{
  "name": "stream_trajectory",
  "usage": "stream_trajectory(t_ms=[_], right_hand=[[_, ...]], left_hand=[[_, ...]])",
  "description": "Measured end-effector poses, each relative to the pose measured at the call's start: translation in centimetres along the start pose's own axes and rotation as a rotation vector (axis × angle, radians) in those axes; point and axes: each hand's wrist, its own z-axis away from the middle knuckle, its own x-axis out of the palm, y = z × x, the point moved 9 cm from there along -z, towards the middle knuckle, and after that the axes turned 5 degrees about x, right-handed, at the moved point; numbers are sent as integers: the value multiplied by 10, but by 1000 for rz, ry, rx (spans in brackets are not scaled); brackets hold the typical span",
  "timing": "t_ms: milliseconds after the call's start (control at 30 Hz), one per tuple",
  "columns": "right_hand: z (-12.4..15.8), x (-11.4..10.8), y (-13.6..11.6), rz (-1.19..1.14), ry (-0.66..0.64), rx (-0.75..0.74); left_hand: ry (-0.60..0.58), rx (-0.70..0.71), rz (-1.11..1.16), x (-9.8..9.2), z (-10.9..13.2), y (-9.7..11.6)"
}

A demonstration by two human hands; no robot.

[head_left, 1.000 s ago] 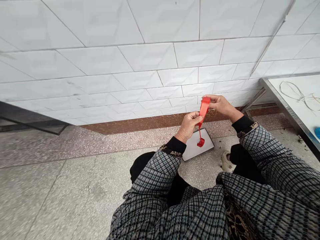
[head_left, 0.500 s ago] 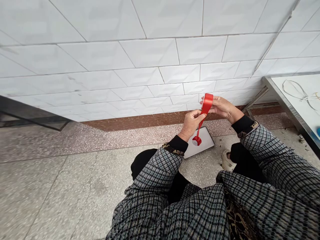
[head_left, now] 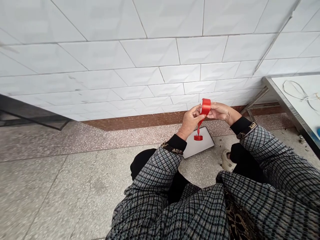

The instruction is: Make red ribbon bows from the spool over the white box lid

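A roll of wide red ribbon [head_left: 206, 106] is between my two hands. My left hand [head_left: 191, 120] pinches the ribbon at the roll's lower left side, thumb on top. From the right, my right hand [head_left: 220, 111] holds the roll by its side, some fingers hidden behind it. A twisted strip of ribbon runs down from my left hand to a smaller red ribbon roll [head_left: 198, 137], which hangs over or rests on a white rectangular board or tray [head_left: 200, 147] with dark edges; which of the two I cannot tell.
A white-tiled wall [head_left: 150, 76] rises in front. At the right stands a metal-edged table [head_left: 300, 96] with thin wires on it. A dark framed object [head_left: 30, 115] is at the far left. My shoe [head_left: 227, 161] is on the speckled floor [head_left: 87, 186].
The large roll has dropped slightly, and its band now sits more level. My right hand has lowered with it. The small roll has turned and risen slightly.
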Motion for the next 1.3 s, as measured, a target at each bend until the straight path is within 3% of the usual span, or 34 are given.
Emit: stream_trajectory(t_ms=[100, 167, 367, 500, 633, 733, 1033, 1300], right_hand=[[3, 3, -1, 111, -45, -3], [4, 3, -9, 245, -42, -81], [27, 12, -54, 870, 140, -746], [32, 15, -59, 1009, 230, -864], [35, 4, -68, 935, 359, -848], [34, -3, -70, 813, 393, -809], [8, -9, -46, 404, 261, -560], [7, -6, -38, 266, 126, -354]], left_hand=[[-21, -37, 105, 1, 1, -4], [-32, -82, 196, 1, 2, -8], [-41, -217, 285, 0, 7, -18], [0, -197, 274, -1, 7, -16], [106, -115, 221, -7, 6, -12], [101, -71, 157, -6, 6, -10], [53, -42, 64, -3, 3, -8], [-6, -44, 66, 2, 2, -11]])
